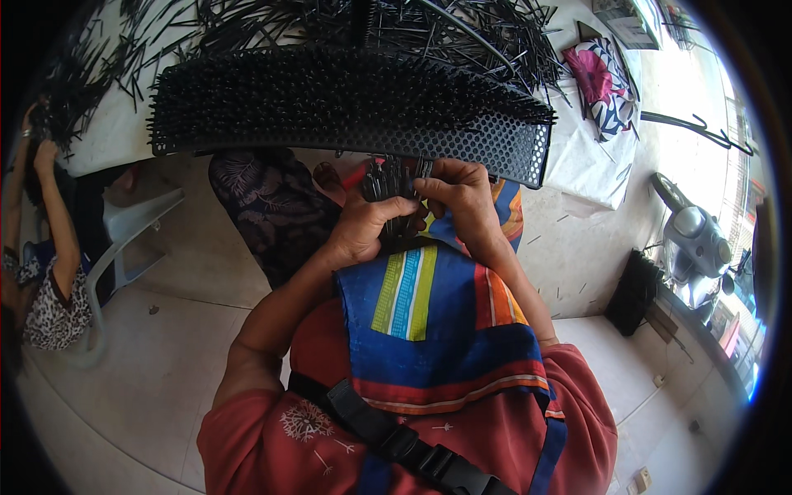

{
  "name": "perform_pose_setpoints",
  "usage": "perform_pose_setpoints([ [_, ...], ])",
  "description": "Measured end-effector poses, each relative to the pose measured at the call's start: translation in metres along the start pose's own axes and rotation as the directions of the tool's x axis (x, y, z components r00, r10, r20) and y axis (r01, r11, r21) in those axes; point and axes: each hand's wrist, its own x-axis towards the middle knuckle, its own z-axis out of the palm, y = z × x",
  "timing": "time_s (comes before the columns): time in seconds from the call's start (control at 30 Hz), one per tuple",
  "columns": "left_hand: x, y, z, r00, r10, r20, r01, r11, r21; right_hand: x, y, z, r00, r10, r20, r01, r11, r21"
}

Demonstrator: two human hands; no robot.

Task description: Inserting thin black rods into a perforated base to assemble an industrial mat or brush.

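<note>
Currently, black sticks (386, 181) are pointing lengthwise toward the perforated tray (503, 146); left hand (363, 221) is clasping them, right hand's (470, 198) fingers, nearer, are pinching several.

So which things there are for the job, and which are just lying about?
Seem to be for the job:
bunch of thin black sticks, held in the left hand and right hand
long black tray with holes, mostly covered in upright black bits
loose black sticks on the table

Seem just about:
patterned cloth thing with a pink flower
motorbike
</note>
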Motion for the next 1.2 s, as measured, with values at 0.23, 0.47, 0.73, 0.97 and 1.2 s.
perform_pose_setpoints([
  [0.23, 0.003, -0.003, 0.005, 0.997, 0.033, -0.067, -0.031, 0.999, 0.04, 0.005, 0.002, -0.014, 0.998, -0.025, 0.05, 0.018, 0.99, 0.143],
  [0.47, 0.004, 0.0, 0.006, 0.977, 0.005, -0.215, 0.025, 0.99, 0.135, 0.008, -0.017, -0.011, 0.857, -0.373, -0.355, 0.407, 0.913, 0.024],
  [0.73, 0.006, 0.002, 0.009, 0.979, -0.072, -0.191, 0.086, 0.994, 0.067, 0.035, -0.011, -0.01, 0.632, -0.751, -0.193, 0.613, 0.636, -0.469],
  [0.97, 0.013, -0.008, 0.002, 0.969, -0.035, -0.246, 0.022, 0.998, -0.057, 0.036, -0.017, -0.002, 0.642, -0.762, -0.086, 0.574, 0.552, -0.605],
  [1.2, 0.009, -0.004, 0.004, 0.982, -0.02, -0.186, 0.025, 0.999, 0.026, 0.038, -0.02, 0.0, 0.61, -0.789, -0.075, 0.58, 0.509, -0.637],
])
